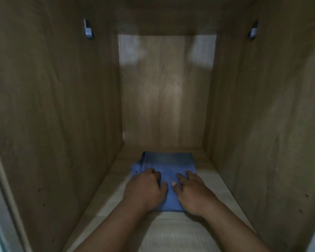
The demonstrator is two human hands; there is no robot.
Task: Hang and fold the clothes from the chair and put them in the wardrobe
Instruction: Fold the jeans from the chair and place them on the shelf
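Head view looks into a pale wood-grain wardrobe compartment [167, 91], where a folded blue denim garment [168, 164] lies flat on the light wooden shelf [173, 231] in the lower middle of the frame, its far edge short of the back panel and clear of both side walls. The left hand [145, 190] rests on the garment's near left part with fingers curled over the fabric, thumb toward the centre; whether it pinches the cloth cannot be told. The right hand [193, 191] lies on the near right part with fingers spread and fairly straight, pressing down, probably to keep the fold flat while the stack is seated. Two grey metal rail brackets [88, 30] sit at the upper left and upper right, with no rail visible between them.
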